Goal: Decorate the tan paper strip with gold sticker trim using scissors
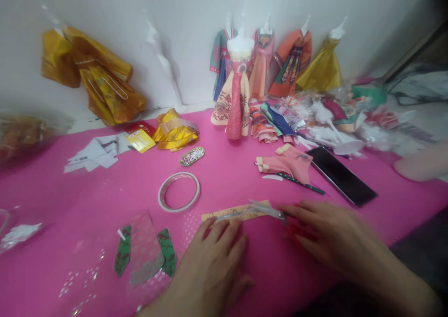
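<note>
My right hand (322,228) is closed around the red handles of a pair of scissors (276,213). The blades are parted and lie over the right end of a narrow tan patterned strip (238,211), pointing left. At the strip's near edge, the fingertips of my left hand (217,256) rest on it, fingers stretched and slightly apart, thumb out to the right. Part of the strip is hidden under these fingers. Left of that hand are a pale pink trapezoid piece (145,247) and two green patterned pieces (122,251), under or beside clear plastic.
A roll of tape (179,192) and a glittery oval case (192,156) lie beyond my hands. To the right are a phone (345,177) and a small pink garment (287,163). Doll dresses on stands (240,88) line the wall. Someone's arm (423,163) rests at right.
</note>
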The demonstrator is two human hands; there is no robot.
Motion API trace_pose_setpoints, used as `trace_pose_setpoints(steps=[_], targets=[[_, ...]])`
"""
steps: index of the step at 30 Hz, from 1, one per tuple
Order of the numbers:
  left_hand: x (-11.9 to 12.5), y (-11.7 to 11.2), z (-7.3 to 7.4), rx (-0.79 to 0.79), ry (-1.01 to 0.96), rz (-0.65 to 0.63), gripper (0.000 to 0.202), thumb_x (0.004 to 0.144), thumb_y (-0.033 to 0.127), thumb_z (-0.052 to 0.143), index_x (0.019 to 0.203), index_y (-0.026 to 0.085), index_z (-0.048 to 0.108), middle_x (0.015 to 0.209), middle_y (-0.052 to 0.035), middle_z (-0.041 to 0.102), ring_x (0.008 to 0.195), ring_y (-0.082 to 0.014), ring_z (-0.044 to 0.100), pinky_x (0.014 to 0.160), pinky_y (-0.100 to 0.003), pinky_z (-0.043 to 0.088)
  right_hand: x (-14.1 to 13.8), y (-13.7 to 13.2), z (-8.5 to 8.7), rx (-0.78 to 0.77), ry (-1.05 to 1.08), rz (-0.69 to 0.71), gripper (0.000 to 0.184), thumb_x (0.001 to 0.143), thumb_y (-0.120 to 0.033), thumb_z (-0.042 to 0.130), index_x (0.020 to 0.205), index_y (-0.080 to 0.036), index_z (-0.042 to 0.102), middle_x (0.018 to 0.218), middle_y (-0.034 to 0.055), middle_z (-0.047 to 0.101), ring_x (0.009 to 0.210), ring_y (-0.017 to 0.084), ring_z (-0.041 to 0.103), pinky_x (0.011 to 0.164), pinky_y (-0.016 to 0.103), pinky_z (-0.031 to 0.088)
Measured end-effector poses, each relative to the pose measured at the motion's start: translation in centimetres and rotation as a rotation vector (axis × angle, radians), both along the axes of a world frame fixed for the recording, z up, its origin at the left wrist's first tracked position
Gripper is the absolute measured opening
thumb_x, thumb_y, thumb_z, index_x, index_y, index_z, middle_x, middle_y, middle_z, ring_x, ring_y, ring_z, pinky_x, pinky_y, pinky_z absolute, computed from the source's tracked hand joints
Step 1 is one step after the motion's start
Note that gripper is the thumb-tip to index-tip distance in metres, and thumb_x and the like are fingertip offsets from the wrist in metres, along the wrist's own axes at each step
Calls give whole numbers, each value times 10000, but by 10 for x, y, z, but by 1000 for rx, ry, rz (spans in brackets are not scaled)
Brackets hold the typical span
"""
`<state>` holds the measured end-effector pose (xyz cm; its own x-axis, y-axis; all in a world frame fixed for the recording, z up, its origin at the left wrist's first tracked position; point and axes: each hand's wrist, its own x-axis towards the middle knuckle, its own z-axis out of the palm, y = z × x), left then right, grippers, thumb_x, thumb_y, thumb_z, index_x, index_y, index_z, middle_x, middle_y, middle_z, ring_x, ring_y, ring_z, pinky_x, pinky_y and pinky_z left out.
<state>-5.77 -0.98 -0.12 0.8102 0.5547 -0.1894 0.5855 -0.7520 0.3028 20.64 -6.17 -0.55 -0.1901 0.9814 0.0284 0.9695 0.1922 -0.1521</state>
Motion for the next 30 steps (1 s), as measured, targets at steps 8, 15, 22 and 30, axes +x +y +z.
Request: trace_pose_setpoints(steps=[8, 15, 22, 30], targets=[[-8, -2, 17, 128, -251, 66, 221, 925, 181, 549, 1105, 151, 674, 1193, -134, 680, 1053, -316, 614, 897, -504, 512, -2, -18, -7, 188, 229, -103, 343, 891, -269, 526, 1215, -263, 637, 961, 29, 766, 757, 204, 730, 619, 312, 548], [-29, -9, 29, 190, -198, 278, 239, 986, 234, 425, 933, 184, 653, 893, -83, 642, 808, -266, 595, 710, -429, 489, -17, -34, -1, 46, 588, -150, 387, 853, -240, 577, 1235, -270, 635, 929, 13, 774, 792, 182, 743, 692, 266, 586], [-35, -45, 21, -25, -28, 433, 224, 922, 338, 575, 1058, 171, 637, 1049, -114, 619, 917, -306, 600, 771, -457, 488, -36, -44, -4, -153, 936, -266, 419, 830, -360, 650, 1232, -239, 654, 890, 18, 740, 759, 173, 698, 656, 256, 569], [-30, -55, -5, 56, -123, 483, 327, 823, 335, 721, 1061, 136, 616, 1084, -142, 616, 952, -338, 599, 808, -508, 499, -52, -45, 0, -376, 1094, -246, 349, 728, -347, 742, 1048, -216, 697, 875, 26, 722, 801, 202, 691, 730, 310, 568]])
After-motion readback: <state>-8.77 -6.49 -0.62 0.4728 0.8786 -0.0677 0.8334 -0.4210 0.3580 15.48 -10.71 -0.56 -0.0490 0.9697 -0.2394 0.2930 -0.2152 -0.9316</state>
